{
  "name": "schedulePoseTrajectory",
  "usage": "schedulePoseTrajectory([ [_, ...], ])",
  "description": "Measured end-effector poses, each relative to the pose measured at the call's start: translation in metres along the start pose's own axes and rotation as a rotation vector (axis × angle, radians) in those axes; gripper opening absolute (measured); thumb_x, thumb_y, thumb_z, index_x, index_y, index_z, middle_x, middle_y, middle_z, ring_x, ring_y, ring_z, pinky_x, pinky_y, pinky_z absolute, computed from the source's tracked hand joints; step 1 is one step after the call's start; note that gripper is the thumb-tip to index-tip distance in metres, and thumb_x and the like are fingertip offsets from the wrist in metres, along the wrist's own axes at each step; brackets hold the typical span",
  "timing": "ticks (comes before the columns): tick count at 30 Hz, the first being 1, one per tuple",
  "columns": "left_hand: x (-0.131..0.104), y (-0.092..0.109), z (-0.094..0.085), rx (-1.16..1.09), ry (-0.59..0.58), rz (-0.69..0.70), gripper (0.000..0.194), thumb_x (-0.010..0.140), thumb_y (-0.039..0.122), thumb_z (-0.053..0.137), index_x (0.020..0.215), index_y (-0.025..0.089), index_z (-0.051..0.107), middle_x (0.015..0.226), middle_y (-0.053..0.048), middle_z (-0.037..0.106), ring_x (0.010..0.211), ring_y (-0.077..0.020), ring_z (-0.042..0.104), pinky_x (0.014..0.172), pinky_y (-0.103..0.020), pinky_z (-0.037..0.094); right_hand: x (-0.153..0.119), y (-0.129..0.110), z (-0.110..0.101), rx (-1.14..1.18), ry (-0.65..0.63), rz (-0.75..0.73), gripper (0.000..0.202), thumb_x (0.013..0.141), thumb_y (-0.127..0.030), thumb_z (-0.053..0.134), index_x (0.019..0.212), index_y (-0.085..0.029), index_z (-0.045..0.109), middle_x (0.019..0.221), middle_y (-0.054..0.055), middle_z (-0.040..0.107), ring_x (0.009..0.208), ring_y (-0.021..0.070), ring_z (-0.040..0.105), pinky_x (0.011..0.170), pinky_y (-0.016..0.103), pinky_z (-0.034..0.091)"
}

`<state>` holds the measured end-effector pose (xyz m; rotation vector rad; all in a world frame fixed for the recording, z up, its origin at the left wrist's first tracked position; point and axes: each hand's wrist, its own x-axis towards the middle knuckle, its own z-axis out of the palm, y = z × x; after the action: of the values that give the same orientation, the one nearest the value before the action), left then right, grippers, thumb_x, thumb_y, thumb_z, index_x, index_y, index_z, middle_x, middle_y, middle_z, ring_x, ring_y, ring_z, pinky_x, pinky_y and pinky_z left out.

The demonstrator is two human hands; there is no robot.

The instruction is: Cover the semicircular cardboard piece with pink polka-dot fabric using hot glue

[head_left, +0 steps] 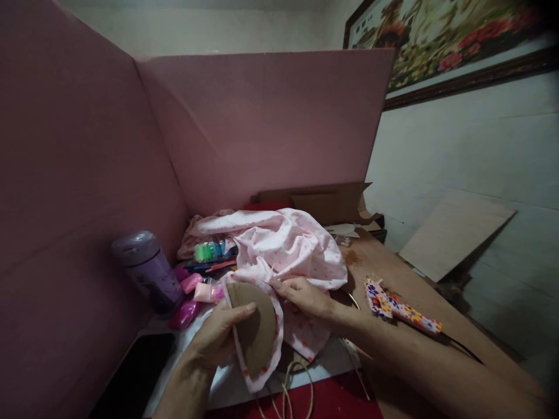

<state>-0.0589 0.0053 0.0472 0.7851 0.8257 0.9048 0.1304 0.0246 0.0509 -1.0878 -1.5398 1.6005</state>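
Note:
My left hand [218, 331] grips a half-round piece of brown cardboard [255, 331], its thumb lying on the bare face. Pale pink fabric with small red dots [290, 238] borders the curved edge of the cardboard. At the upper right of that edge, my right hand [301, 297] is closed in a pinch against the fabric. A thin dark sliver shows by its fingertips, too small to name. More of the fabric lies bunched behind both hands. Below the cardboard are loops of twine [286, 393] and a dotted flap of fabric.
A purple tumbler [151, 270] stands left, near pink packets [186, 314] and green and blue packets [209, 251]. A flower-patterned glue gun [402, 308] with a black cord lies right. Cardboard [323, 201] sits at the back. Pink panels [262, 116] rise behind and left; a black slab [135, 372] lies front left.

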Motion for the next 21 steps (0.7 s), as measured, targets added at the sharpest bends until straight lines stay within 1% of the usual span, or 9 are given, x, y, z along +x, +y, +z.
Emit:
schedulePoseTrajectory([
  [3,-0.0011,0.0006,0.0013,0.008,-0.020,0.006,0.020,0.064,0.013,0.070,0.083,0.008,0.067,0.076,-0.012,0.071,0.068,-0.0205,0.065,0.066,-0.029,0.050,0.0016,0.0014,0.0002,0.008,0.004,-0.018,0.052,0.072,-0.068,0.047,0.056,-0.020,0.034,0.044,-0.011,0.024,0.036,0.0035,0.019,0.037,0.021,0.011],
  [8,-0.0019,-0.0003,-0.0003,0.008,-0.048,0.004,0.021,0.064,0.014,0.070,0.084,0.010,0.067,0.077,-0.011,0.071,0.068,-0.0207,0.065,0.068,-0.030,0.050,0.0027,0.0022,-0.0001,0.034,-0.006,-0.004,0.052,0.071,-0.068,0.049,0.057,-0.019,0.035,0.043,-0.011,0.026,0.036,0.0039,0.021,0.038,0.021,0.013],
  [13,-0.0021,-0.0002,-0.0008,0.017,-0.062,0.014,0.023,0.065,0.014,0.069,0.087,0.010,0.067,0.078,-0.011,0.071,0.066,-0.0196,0.064,0.067,-0.030,0.050,0.0011,-0.0015,-0.0004,0.104,-0.035,-0.002,0.051,0.068,-0.066,0.054,0.057,-0.019,0.036,0.041,-0.011,0.025,0.036,0.0038,0.019,0.038,0.022,0.011],
  [16,-0.0024,0.0006,0.0000,0.014,-0.083,0.017,0.021,0.065,0.014,0.069,0.086,0.010,0.067,0.078,-0.011,0.071,0.068,-0.0206,0.065,0.068,-0.031,0.050,0.0017,-0.0004,-0.0006,0.139,-0.047,-0.018,0.051,0.067,-0.064,0.057,0.056,-0.019,0.036,0.043,-0.011,0.027,0.037,0.0036,0.020,0.038,0.022,0.011],
  [18,-0.0030,0.0014,0.0009,0.013,-0.078,0.008,0.020,0.065,0.014,0.069,0.085,0.010,0.067,0.077,-0.011,0.071,0.068,-0.0212,0.065,0.068,-0.031,0.050,0.0024,0.0015,-0.0004,0.136,-0.032,-0.029,0.050,0.069,-0.063,0.057,0.056,-0.019,0.036,0.044,-0.010,0.029,0.037,0.0036,0.020,0.039,0.022,0.011],
  [21,-0.0038,0.0026,0.0017,0.014,-0.044,0.003,0.021,0.063,0.013,0.071,0.083,0.009,0.067,0.074,-0.011,0.071,0.065,-0.0197,0.065,0.064,-0.029,0.050,0.0023,0.0032,0.0005,0.118,-0.021,-0.038,0.051,0.069,-0.063,0.055,0.054,-0.019,0.035,0.043,-0.010,0.029,0.037,0.0038,0.020,0.039,0.022,0.011],
])
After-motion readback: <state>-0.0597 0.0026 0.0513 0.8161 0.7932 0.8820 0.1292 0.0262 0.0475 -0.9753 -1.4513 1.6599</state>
